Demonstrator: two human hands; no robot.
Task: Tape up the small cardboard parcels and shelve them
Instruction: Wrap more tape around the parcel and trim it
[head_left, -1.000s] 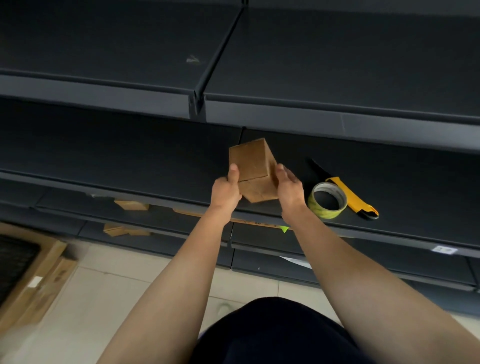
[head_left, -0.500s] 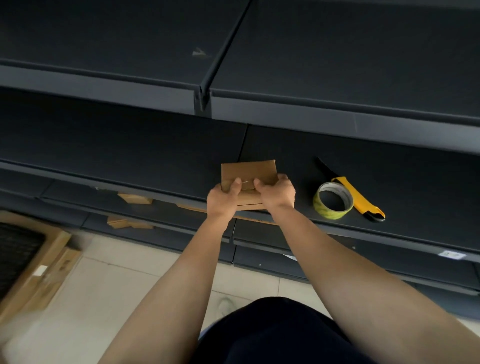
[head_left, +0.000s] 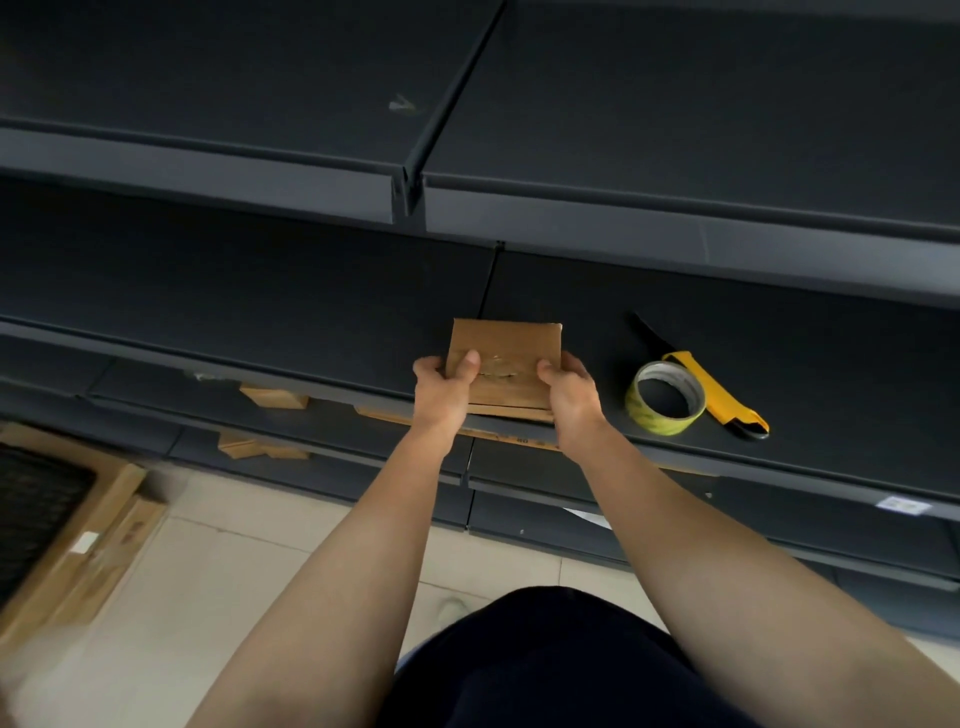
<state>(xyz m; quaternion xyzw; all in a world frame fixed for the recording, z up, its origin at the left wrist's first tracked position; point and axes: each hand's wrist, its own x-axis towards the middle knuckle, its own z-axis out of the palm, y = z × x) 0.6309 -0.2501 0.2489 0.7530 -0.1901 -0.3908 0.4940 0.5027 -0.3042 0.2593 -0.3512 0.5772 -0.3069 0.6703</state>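
Parcel (head_left: 506, 358) now flat between left hand (head_left: 441, 392) and right hand (head_left: 570, 397), perhaps taped

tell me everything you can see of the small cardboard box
The small cardboard box is plain brown and squarish, top face up, with a shiny patch, maybe tape, across its middle. It is at the front edge of the dark shelf. The left hand and right hand grip its sides, thumbs on top.
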